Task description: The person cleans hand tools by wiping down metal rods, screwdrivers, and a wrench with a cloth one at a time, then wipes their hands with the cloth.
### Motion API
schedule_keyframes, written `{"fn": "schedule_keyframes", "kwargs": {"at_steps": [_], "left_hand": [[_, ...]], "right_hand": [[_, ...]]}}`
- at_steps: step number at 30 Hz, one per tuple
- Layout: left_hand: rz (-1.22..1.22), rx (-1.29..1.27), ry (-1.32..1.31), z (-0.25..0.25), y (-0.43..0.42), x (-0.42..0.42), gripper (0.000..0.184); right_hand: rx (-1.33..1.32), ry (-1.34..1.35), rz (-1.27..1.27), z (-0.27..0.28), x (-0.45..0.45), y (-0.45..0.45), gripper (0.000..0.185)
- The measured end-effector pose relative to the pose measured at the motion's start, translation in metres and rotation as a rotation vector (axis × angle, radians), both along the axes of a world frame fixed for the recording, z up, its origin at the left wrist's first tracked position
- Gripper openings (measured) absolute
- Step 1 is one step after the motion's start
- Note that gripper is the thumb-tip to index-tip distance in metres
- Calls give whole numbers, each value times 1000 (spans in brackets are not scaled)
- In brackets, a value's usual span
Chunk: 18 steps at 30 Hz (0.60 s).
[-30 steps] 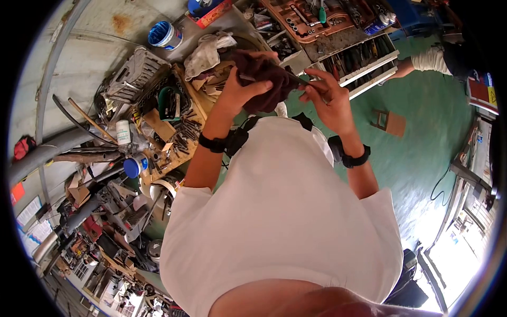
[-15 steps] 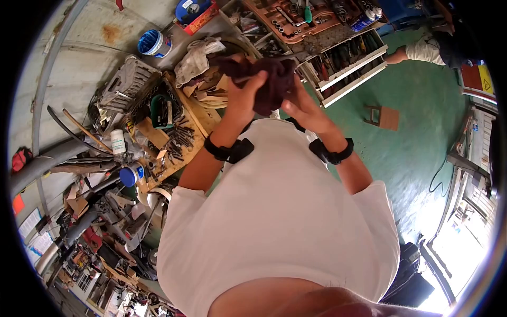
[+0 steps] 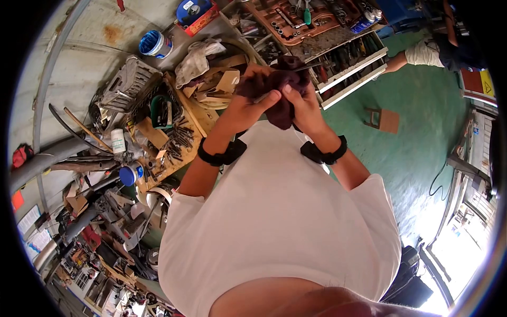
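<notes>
A dark maroon cloth [image 3: 280,108] is bunched between my two hands in front of my chest, with one end hanging down. My left hand [image 3: 248,105] grips its left side, fingers curled beneath and thumb pointing inward. On the other side my right hand [image 3: 308,110] is closed on the cloth, its thumb pressing on top near the left thumb. A thin dark rod [image 3: 308,66] pokes out of the folds to the right; the rest of it is hidden, so its kind is unclear.
Beyond my hands stand an open tool drawer [image 3: 353,74] and a brown socket-set case [image 3: 288,24]. A wooden bench [image 3: 196,124] with loose metal pieces lies left. A small stool [image 3: 388,120] stands on the green floor [image 3: 412,153]. Another person's leg [image 3: 397,62] shows at upper right.
Both hands have shifted slightly right with the cloth, and the thumbs have come together on top of it. The rod now shows more clearly. The other person's arm has come into view.
</notes>
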<state>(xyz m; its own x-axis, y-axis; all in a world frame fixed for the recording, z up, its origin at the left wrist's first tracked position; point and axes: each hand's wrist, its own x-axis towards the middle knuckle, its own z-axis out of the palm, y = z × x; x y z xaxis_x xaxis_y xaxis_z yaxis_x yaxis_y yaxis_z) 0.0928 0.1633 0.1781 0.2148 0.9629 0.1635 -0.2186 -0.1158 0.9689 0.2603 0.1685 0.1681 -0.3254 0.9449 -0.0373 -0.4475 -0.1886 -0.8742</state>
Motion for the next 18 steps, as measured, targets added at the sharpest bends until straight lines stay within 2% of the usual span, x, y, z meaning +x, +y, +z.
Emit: {"fn": "schedule_keyframes", "kwargs": {"at_steps": [1, 3, 7, 8, 9, 13, 15, 16, 18], "left_hand": [[3, 1, 1, 5, 0, -3, 35], [-149, -54, 142, 23, -1, -11, 46], [-257, -72, 151, 30, 0, -23, 52], [-238, 47, 145, 20, 1, -24, 50], [-220, 165, 139, 18, 2, -25, 48], [-208, 155, 71, 22, 0, -33, 41], [-194, -171, -144, 21, -3, -36, 39], [-195, -175, -146, 21, -4, -34, 39], [-125, -191, 89, 19, -3, -28, 40]], "right_hand": [[-53, 7, -28, 0, 3, 0, 43], [-182, 53, -61, 6, 7, 3, 39], [-302, 120, -115, 18, 14, 9, 35], [-301, 122, -114, 18, 15, 10, 35], [-217, 77, -83, 18, 18, 12, 33], [-86, -63, -37, 22, 34, 21, 31], [-8, -112, -14, 27, 36, 20, 30], [69, -158, 17, 28, 35, 18, 30], [83, -221, 36, 29, 31, 14, 29]]}}
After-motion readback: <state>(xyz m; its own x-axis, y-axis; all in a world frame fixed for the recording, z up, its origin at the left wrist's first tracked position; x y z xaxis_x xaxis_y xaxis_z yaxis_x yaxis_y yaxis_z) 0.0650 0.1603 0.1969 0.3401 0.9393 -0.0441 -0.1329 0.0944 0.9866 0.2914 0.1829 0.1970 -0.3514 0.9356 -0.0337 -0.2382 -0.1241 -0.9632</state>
